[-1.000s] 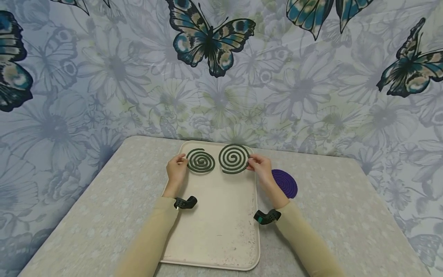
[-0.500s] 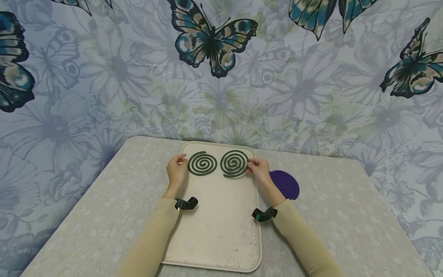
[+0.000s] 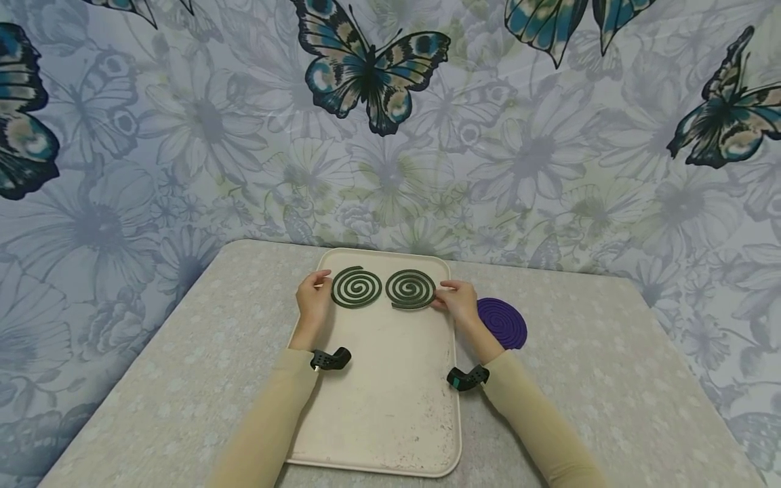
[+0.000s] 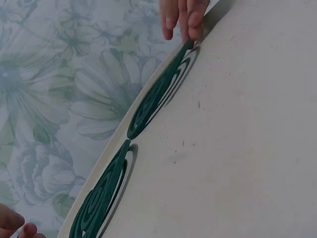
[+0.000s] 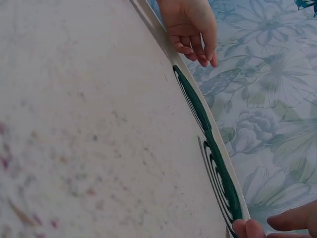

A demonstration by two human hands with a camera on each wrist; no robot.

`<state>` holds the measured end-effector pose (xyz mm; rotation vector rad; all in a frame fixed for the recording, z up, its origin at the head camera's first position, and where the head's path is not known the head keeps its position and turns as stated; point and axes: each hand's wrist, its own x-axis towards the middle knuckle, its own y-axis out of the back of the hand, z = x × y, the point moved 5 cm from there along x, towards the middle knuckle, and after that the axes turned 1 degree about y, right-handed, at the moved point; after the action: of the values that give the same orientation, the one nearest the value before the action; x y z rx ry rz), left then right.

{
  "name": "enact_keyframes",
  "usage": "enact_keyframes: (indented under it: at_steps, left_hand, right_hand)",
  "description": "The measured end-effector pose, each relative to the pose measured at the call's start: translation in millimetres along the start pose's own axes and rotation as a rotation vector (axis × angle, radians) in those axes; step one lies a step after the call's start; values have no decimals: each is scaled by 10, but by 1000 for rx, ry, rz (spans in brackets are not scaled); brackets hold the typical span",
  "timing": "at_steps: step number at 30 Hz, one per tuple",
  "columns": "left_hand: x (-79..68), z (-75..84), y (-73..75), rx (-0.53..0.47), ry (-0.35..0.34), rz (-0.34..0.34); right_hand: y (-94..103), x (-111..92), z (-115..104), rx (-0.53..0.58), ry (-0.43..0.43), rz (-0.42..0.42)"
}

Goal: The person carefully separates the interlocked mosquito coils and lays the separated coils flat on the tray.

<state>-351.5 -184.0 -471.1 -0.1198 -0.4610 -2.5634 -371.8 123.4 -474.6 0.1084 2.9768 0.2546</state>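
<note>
- The two hands were well apart, one at each outer side of a pair of green coils near the far end of the tray (image 3: 378, 379).
- The left hand (image 3: 313, 298) was just beside the left coil (image 3: 356, 287), its fingers loosely bent; the left wrist view showed a gap between its fingertips and the coil, so it held nothing.
- The right hand (image 3: 460, 301) touched the outer edge of the right coil (image 3: 410, 289) with its fingertips, one finger standing away from the rest. I could not tell whether it pinched the edge or merely rested against it.
- Both coils were dark green loose spirals, set side by side on the tray, with only a narrow gap between them in the head view. Each cast a shadow on the tray in the left wrist view.
- The tray was cream, with rounded corners and a raised rim; dark specks (image 3: 417, 439) showed towards its near right corner.
- A purple coil (image 3: 502, 323), tightly wound, lay on the worktop (image 3: 586, 352) to the right of the tray, just beyond the right forearm.
- Black bands (image 3: 331, 358) sat on both wrists, below pale yellow sleeves (image 3: 268, 407).
- Behind the worktop rose a backdrop (image 3: 232, 176) of grey-blue flowers, with large teal, black and cream butterflies (image 3: 372, 68) printed across it.
</note>
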Motion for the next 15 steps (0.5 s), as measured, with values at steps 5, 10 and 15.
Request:
enact_keyframes:
  at_steps: [5, 10, 15]
  left_hand:
    - [-117, 129, -177, -31, -16, -72]
    - [-354, 364, -485, -41, -70, -194]
    - [-704, 622, -858, -125, -84, -401]
  right_hand:
    - [150, -40, -20, -13, 79, 39]
    - [376, -111, -29, -75, 135, 43]
    - [600, -128, 16, -154, 150, 80]
